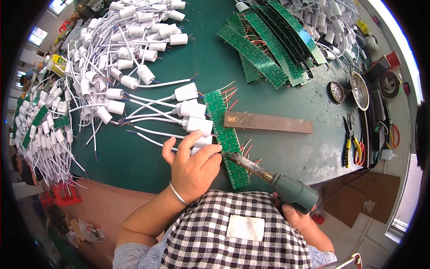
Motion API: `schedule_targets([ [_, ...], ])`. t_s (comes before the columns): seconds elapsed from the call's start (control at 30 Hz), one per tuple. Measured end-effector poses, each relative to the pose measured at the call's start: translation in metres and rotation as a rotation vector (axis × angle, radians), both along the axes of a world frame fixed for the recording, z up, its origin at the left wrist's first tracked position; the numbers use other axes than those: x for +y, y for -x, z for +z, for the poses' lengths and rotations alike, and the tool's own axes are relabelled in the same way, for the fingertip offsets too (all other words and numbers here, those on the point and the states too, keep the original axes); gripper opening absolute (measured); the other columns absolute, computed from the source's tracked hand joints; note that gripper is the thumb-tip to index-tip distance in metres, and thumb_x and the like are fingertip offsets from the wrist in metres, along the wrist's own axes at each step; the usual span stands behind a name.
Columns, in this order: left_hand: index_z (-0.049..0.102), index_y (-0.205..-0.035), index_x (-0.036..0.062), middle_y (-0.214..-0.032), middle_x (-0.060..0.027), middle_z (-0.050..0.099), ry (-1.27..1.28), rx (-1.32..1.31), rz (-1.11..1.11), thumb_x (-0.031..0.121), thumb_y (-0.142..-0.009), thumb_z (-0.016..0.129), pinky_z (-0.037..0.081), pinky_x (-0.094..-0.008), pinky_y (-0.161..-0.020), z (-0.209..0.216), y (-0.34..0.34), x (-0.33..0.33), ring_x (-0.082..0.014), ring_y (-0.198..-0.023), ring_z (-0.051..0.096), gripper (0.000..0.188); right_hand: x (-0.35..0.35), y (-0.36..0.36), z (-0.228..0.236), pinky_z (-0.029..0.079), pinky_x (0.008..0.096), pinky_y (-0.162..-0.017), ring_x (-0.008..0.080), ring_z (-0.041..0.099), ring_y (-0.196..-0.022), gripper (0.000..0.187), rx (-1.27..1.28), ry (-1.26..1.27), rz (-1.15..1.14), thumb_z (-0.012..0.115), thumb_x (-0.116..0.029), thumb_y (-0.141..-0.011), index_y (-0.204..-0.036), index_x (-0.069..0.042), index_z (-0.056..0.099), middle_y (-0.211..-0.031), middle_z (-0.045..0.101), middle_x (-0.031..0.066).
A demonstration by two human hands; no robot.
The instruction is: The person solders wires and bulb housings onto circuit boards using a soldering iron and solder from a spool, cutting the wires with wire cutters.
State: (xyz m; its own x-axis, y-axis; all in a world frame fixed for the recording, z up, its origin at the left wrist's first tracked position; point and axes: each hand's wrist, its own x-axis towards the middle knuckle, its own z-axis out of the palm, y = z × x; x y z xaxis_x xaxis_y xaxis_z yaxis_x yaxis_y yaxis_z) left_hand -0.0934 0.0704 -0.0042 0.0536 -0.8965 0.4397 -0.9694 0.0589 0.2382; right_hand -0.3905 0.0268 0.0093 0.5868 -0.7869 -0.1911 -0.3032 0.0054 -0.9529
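Note:
A narrow green circuit board strip (218, 117) lies on the table in front of me, thin red and white wires sticking out along its right edge. White lamp sockets (186, 92) with white cables sit in a row against its left side. My left hand (192, 172) is over the lower sockets, fingertips pinched together at the board's left edge; what they grip is too small to make out. My right hand (296, 216) is wrapped around the dark green handle of a soldering iron (295, 193), partly hidden beneath it. The iron's tip touches or nearly touches the board just right of my left fingertips.
A flat brown bar (273, 123) lies across the board's right edge. Piled white sockets (134, 31) cover the far left, and stacked circuit boards (268, 45) stand far right. At right are a round metal dish (359, 91), yellow-handled pliers (347, 150) and orange-handled scissors (359, 154).

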Motion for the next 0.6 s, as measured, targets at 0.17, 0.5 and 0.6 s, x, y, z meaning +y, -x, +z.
schedule_targets([
  [0.17, 0.068, -0.075, 0.0165, -0.101, 0.0105, 0.064, 0.013, -0.016, -0.001, 0.012, -0.068, 0.073, 0.017, -0.0544, -0.101, -0.001, 0.0, -0.001, -0.0246, -0.12, 0.046, 0.009, 0.0, 0.002, -0.006, 0.047, 0.0361, -0.083, 0.0243, 0.061, -0.089, 0.033, 0.013, 0.046, 0.002, 0.067, -0.028, -0.086, -0.107, -0.002, 0.065, -0.104, 0.066, 0.0102],
  [0.5, 0.065, -0.074, 0.0174, -0.098, 0.0074, 0.064, 0.014, -0.044, 0.007, 0.009, -0.065, 0.072, 0.02, -0.0531, -0.1, 0.003, 0.002, -0.005, -0.0275, -0.116, 0.05, 0.014, -0.016, -0.003, -0.005, 0.047, 0.0292, -0.05, 0.0199, 0.059, -0.057, 0.057, -0.477, 0.108, -0.659, 0.059, -0.045, -0.092, -0.118, 0.005, 0.049, -0.071, 0.061, 0.0143],
  [0.6, 0.065, -0.073, 0.0146, -0.1, 0.0058, 0.064, 0.064, -0.079, 0.002, 0.01, -0.067, 0.071, 0.023, -0.0484, -0.096, 0.001, -0.001, -0.001, -0.0234, -0.113, 0.051, 0.009, -0.051, 0.023, 0.007, 0.047, 0.0282, -0.044, 0.0215, 0.062, -0.063, 0.041, -0.582, 0.236, -0.831, 0.056, -0.022, -0.093, -0.126, 0.001, 0.045, -0.116, 0.058, 0.019],
])
